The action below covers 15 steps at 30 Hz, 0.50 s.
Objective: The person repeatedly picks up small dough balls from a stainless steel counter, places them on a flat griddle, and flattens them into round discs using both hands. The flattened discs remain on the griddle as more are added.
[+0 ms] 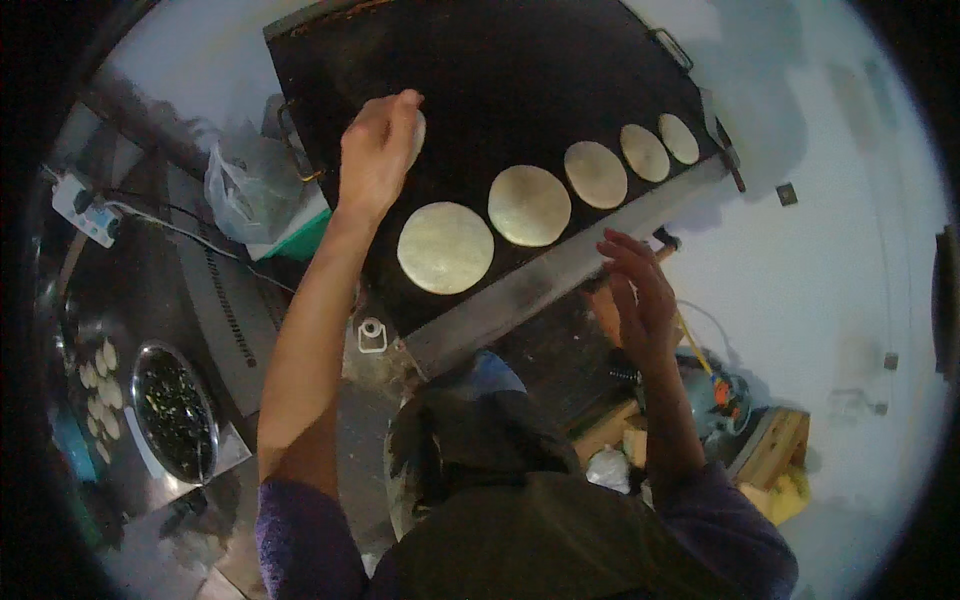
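My left hand (pixel 375 154) is over the left part of a dark flat griddle (pixel 525 82), fingers curled. The pale edge of a flat dough round (pixel 418 139) shows beside its fingers; the hand hides the rest. Several more rounds lie in a slanting row along the griddle's near side, the largest-looking dough round (pixel 445 247) at the left end and the dough round (pixel 679 139) at the right end. Just off the front metal rim (pixel 517 300), my right hand (pixel 637 292) hangs in the air with fingers apart, holding nothing.
Left of me, an oval metal tray (pixel 214 442) holds chopped greens near several small dough pieces (pixel 109 394). A plastic bag (pixel 247 187) and a power strip (pixel 86 210) sit beyond. A scraper-like tool (pixel 724 142) rests at the griddle's right corner; a gas cylinder (pixel 697 401) stands below right.
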Motion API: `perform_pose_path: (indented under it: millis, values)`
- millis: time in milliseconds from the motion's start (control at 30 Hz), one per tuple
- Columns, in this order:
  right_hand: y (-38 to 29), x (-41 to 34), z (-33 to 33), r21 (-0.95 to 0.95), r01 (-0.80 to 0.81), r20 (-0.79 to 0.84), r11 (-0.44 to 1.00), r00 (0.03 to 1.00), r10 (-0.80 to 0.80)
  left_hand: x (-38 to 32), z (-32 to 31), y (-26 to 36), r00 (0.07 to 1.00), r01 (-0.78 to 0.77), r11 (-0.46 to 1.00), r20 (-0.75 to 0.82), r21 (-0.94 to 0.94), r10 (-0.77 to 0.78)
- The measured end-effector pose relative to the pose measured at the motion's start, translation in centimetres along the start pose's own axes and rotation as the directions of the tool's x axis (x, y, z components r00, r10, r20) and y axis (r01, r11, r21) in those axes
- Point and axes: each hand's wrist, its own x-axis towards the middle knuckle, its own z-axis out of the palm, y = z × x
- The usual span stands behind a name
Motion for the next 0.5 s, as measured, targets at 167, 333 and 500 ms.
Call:
perform_pose_path:
  millis: [167,333,500]
  values:
    - [5.2,8.0,0.7,0.093,0.092,0.183,0.991,0.977,-0.107,0.3,3.3,-1.9,0.972,0.096,0.866,0.142,0.491,-0.188]
    - [7.4,16.5,5.2,0.15,0.332,0.388,0.931,0.846,-0.365,-6.9,-2.4,-0.8,0.98,-0.031,0.868,0.185,0.495,-0.071]
    - [7.0,22.7,15.5,0.107,0.558,0.613,0.823,0.615,-0.496,-10.6,-1.3,-0.1,0.945,-0.143,0.832,0.325,0.536,-0.047]
